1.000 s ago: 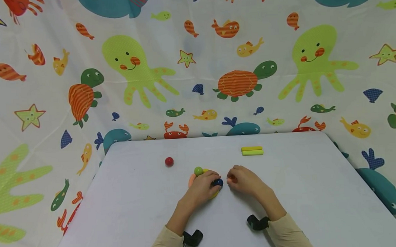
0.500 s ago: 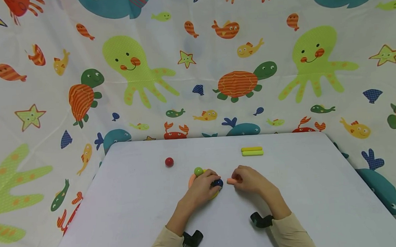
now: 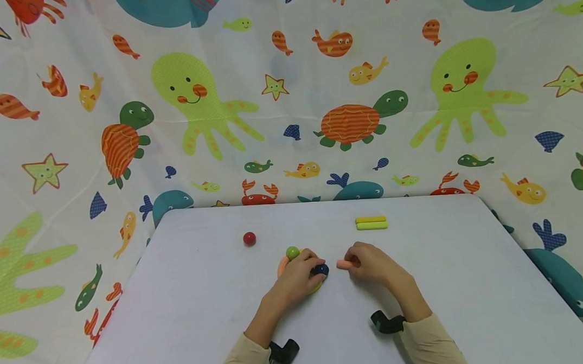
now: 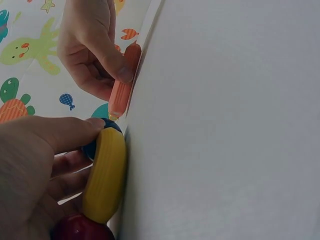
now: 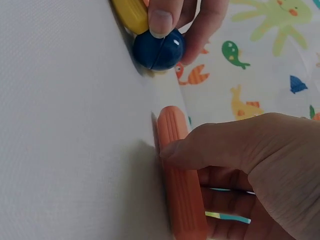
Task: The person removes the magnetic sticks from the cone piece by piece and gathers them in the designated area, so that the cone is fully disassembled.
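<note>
My left hand (image 3: 297,274) pinches a shiny blue ball (image 5: 159,50) between thumb and fingers. Joined to that ball is a curved yellow stick (image 4: 106,175), with a dark red ball (image 4: 82,229) at its other end. A green ball (image 3: 292,252) and a curved orange piece (image 3: 282,265) show past the left hand, which covers the rest of this group. To the right, my right hand (image 3: 373,264) holds a straight, ribbed orange stick (image 5: 181,180), thumb pressed along its side. The stick's free end points at the blue ball, with a small gap between them.
A separate red ball (image 3: 249,238) lies on the white table (image 3: 190,317) at the back left. Two straight sticks, one yellow (image 3: 371,219) and one lime green (image 3: 371,226), lie side by side at the back right. A sea-animal cloth (image 3: 249,113) hangs behind the table.
My right hand has drawn back slightly to the right, and the orange stick in its fingers has come into sight. The left hand keeps its place on the blue ball.
</note>
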`<state>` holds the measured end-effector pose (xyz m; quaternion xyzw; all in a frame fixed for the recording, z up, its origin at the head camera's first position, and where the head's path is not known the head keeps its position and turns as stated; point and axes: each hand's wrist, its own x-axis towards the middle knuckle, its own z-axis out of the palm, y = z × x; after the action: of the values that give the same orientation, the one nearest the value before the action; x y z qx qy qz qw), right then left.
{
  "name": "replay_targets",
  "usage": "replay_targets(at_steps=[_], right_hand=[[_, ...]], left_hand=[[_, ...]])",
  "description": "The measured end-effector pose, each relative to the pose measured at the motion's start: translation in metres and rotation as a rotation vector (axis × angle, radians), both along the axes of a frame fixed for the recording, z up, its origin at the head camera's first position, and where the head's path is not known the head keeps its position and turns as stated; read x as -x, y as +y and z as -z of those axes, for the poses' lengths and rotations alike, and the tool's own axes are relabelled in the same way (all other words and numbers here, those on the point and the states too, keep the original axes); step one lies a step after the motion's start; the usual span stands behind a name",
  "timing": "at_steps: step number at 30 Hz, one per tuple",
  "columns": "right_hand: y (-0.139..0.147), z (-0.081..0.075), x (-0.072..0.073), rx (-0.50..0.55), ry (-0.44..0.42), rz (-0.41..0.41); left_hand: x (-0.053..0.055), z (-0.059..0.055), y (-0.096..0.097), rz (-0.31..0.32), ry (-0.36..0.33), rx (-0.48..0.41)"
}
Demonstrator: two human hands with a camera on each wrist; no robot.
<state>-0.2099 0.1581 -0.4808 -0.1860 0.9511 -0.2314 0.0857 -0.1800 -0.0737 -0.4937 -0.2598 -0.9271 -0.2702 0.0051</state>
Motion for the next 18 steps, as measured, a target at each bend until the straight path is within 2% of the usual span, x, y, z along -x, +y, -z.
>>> replay_targets(at_steps=[4,11,18], right_hand=[[0.003,-0.001,0.003,0.017,0.002,0.015],[0.013,0.002,0.009,0.04,0.063,0.029],[0.023,0.0,0.017,0.047,0.09,0.076]], left_hand=[[0.0,-0.001,0.0,-0.006,-0.001,0.002],[0.0,0.001,0.0,-0.005,-0.014,-0.008],[0.0,0.0,-0.001,-0.007,-0.015,-0.009]])
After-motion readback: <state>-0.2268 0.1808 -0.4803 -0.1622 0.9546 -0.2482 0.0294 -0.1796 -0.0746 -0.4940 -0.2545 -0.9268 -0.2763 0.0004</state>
